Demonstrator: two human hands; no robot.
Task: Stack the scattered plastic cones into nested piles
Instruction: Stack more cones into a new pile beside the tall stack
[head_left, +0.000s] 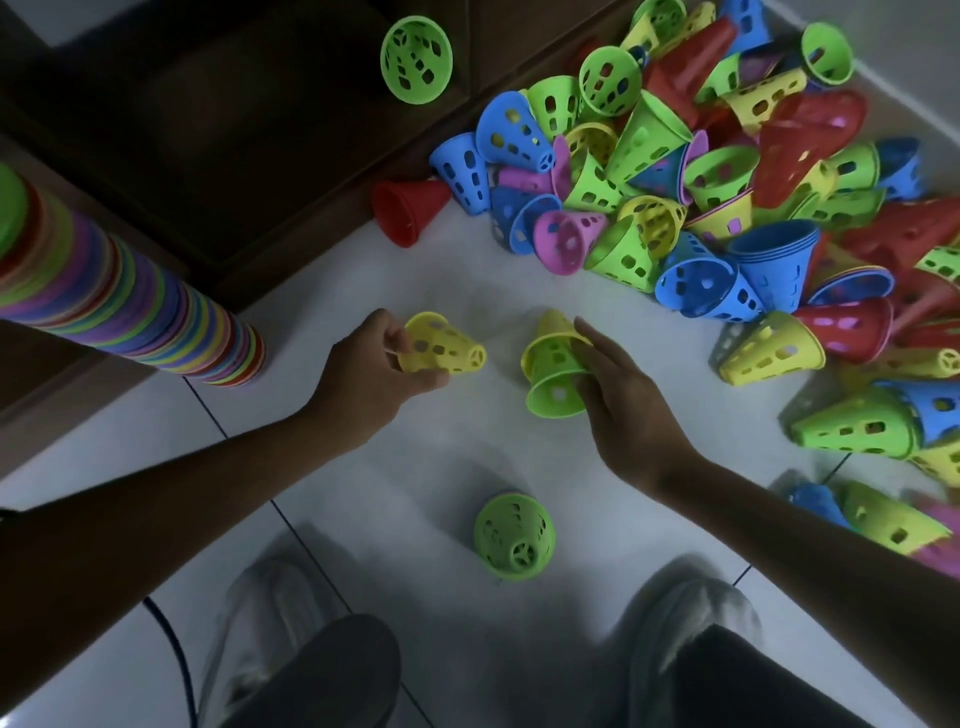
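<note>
Holding yellow cone in left hand, I'm gripping nested pair in right hand | tall stack done | heap remaining

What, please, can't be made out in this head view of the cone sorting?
- Tall stack: its top is cut off by the left edge, so no count.
- Cone pile: cones overlap and run off the right edge.
- Nested cones: right hand covers one side.
- Shoes: blurred.

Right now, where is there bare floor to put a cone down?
Bare tile lies between the left hand, the right hand and the green cone by the shoes, and between the tall nested stack and the red cone. The loose pile crowds the right.
</note>
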